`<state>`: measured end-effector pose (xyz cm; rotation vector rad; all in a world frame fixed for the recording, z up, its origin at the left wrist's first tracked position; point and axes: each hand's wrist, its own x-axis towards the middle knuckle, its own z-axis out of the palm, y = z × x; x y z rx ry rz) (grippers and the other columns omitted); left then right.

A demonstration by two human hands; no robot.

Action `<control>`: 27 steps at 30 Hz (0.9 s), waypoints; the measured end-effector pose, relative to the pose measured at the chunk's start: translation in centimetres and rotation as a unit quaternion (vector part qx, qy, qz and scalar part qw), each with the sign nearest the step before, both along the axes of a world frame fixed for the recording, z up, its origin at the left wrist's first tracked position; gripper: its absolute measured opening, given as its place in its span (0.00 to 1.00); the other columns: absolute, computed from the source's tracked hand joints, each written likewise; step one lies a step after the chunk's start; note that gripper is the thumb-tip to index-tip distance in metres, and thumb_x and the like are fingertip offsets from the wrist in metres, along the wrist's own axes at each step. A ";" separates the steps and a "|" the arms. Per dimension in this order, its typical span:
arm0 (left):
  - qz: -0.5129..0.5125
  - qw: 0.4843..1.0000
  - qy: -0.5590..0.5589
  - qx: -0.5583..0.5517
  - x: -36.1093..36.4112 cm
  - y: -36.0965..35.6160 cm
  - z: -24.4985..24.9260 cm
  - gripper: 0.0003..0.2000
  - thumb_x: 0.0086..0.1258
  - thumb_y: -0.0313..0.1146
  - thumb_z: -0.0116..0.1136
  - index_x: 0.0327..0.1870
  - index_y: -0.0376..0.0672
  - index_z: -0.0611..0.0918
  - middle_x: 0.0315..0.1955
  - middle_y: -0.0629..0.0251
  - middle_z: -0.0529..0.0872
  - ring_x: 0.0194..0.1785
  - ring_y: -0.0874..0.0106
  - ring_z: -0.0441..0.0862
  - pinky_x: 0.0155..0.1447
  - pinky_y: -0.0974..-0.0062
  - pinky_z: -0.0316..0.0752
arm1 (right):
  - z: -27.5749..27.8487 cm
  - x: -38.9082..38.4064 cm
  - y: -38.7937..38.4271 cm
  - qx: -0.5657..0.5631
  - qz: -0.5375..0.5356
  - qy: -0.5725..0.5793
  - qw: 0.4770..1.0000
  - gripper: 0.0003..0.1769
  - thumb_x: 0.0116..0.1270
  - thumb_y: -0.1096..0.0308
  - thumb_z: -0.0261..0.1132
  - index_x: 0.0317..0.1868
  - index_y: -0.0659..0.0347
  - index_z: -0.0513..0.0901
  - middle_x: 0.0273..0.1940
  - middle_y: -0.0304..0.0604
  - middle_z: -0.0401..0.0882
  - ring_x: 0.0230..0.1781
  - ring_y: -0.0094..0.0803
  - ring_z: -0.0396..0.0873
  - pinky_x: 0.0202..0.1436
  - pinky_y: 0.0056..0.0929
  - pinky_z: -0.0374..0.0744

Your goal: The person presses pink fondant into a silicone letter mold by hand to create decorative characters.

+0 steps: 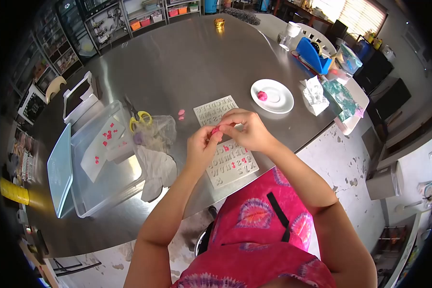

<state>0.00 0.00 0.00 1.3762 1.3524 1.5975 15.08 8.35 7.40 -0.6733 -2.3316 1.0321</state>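
Note:
My left hand (202, 146) and my right hand (248, 130) meet above the table, fingers closed on a small piece of pink dough (215, 129). Beneath them lies a pale letter mould (219, 179), some of its letter hollows filled with pink. More mould with letters (216, 108) shows beyond my hands; whether it is a separate sheet is hidden. Two small pink bits (181, 114) rest on the metal table to the left. On a white saucer (284, 104) at the right sits a larger pink lump (262, 96).
Left are a clear plastic tub (89, 204) holding a sheet with pink pieces, its blue lid (60, 175), yellow-handled scissors (141, 120), a plastic bag (161, 132) and a grey cloth (154, 174). Crumpled tissue (315, 96) and a blue holder (313, 55) stand right; a gold container (219, 24) stands far back.

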 end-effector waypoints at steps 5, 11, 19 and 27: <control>-0.001 0.998 -0.043 0.040 0.8 -0.6 0.8 0.10 0.74 0.35 0.54 0.42 0.36 0.80 0.26 0.71 0.80 0.27 0.83 0.73 0.31 0.84 0.69 | -1.6 -0.8 -1.7 -0.199 0.024 0.204 0.958 0.12 0.69 0.71 0.62 0.50 0.67 0.82 0.44 0.42 0.82 0.42 0.26 0.80 0.47 0.26 0.79; -0.064 0.988 -0.142 -0.008 1.0 -1.6 1.4 0.18 0.77 0.45 0.47 0.35 0.37 0.78 0.22 0.73 0.76 0.23 0.84 0.68 0.26 0.85 0.64 | -1.6 -2.5 -4.2 -0.161 -0.022 0.233 0.959 0.12 0.72 0.69 0.59 0.41 0.72 0.83 0.32 0.46 0.83 0.23 0.24 0.79 0.29 0.23 0.78; -0.089 0.995 -0.047 -0.009 1.2 -1.8 0.9 0.19 0.75 0.43 0.52 0.27 0.36 0.79 0.17 0.74 0.76 0.20 0.86 0.68 0.22 0.84 0.62 | -3.8 -3.6 -5.7 -0.204 -0.204 0.302 0.908 0.17 0.74 0.64 0.57 0.32 0.69 0.81 0.23 0.40 0.81 0.14 0.22 0.75 0.18 0.21 0.73; -0.043 0.989 -0.143 -0.004 1.7 -1.5 1.9 0.10 0.67 0.34 0.64 0.31 0.36 0.84 0.15 0.74 0.76 0.19 0.87 0.69 0.22 0.84 0.63 | -1.7 -0.3 -4.4 -0.277 -0.013 0.223 0.935 0.18 0.75 0.61 0.56 0.49 0.68 0.83 0.37 0.38 0.84 0.38 0.18 0.76 0.41 0.22 0.77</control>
